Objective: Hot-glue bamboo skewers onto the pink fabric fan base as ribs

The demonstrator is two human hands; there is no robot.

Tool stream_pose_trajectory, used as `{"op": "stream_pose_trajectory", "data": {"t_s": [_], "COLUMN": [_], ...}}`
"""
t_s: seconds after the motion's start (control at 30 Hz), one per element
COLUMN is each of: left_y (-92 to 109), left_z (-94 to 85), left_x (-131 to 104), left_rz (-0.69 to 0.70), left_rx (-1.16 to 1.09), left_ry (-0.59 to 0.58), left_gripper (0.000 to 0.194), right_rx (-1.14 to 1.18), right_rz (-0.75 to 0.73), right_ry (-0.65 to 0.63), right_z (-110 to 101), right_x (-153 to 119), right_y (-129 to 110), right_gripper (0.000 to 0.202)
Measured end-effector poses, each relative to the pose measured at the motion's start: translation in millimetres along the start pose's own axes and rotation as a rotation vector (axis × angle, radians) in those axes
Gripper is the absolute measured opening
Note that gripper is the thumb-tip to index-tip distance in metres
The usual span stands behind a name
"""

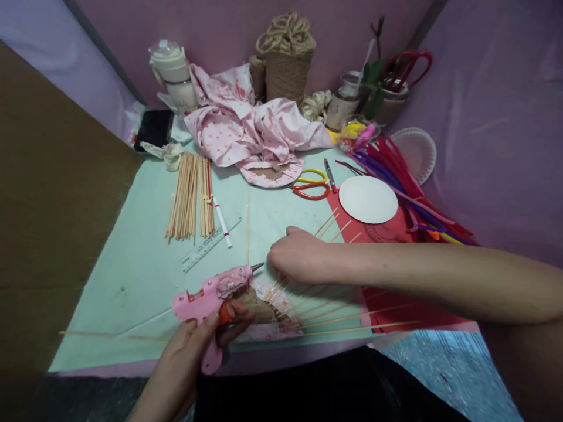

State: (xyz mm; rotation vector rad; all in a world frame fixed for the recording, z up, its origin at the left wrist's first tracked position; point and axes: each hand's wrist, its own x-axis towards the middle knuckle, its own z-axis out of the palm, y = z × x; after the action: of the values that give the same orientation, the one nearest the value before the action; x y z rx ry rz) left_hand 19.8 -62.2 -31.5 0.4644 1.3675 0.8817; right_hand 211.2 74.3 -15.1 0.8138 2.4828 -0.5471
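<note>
Left hand: wrapped round the grip of a pink glue gun, fingers at the orange trigger, clear glue stick poking out the back. Nozzle points toward the right hand, tip just beside it, small gap. Right hand: fingers curled in, knuckles up, over the inner ends of some thin sticks; can't tell if it's pinching one, fingertips hidden. Workpiece is a fabric-edged disc with brown middle, at the near edge of the table, partly behind the gun and left hand; sticks fan out from it to the right, some passing under the right forearm. One lone stick runs up from the disc, another sticks out left. Left side of table: loose stick bundle, white pen lying over clear ruler. Right of centre: scissors, white oval disc on red sheets. Back: crumpled dotted fabric, twine roll behind it.
</note>
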Motion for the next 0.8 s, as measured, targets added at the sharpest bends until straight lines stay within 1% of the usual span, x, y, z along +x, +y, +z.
{"op": "stream_pose_trajectory", "data": {"t_s": [0.13, 0.23, 0.37, 0.57, 0.8], "left_y": [-4, -5, -7, -10, -20], "left_z": [-2.8, -2.1, 1.8, 8.6, 7.4], "left_x": [1, 1, 0, -3, 2], "left_rz": [0.037, 0.058, 0.097, 0.142, 0.198], "left_rx": [-0.052, -0.117, -0.211, -0.301, -0.354], "left_ry": [0.002, 0.022, 0.073, 0.127, 0.180], "left_gripper": [0.034, 0.032, 0.030, 0.026, 0.026], "right_rx": [0.038, 0.048, 0.055, 0.045, 0.026], "right_rz": [0.028, 0.049, 0.067, 0.073, 0.089], "right_ry": [0.037, 0.058, 0.055, 0.046, 0.039], "right_z": [-1, 0, 1, 1, 0], "right_x": [-2, -1, 1, 4, 5], "right_y": [4, 7, 10, 10, 10], "right_gripper": [0.016, 0.021, 0.025, 0.023, 0.025]}}
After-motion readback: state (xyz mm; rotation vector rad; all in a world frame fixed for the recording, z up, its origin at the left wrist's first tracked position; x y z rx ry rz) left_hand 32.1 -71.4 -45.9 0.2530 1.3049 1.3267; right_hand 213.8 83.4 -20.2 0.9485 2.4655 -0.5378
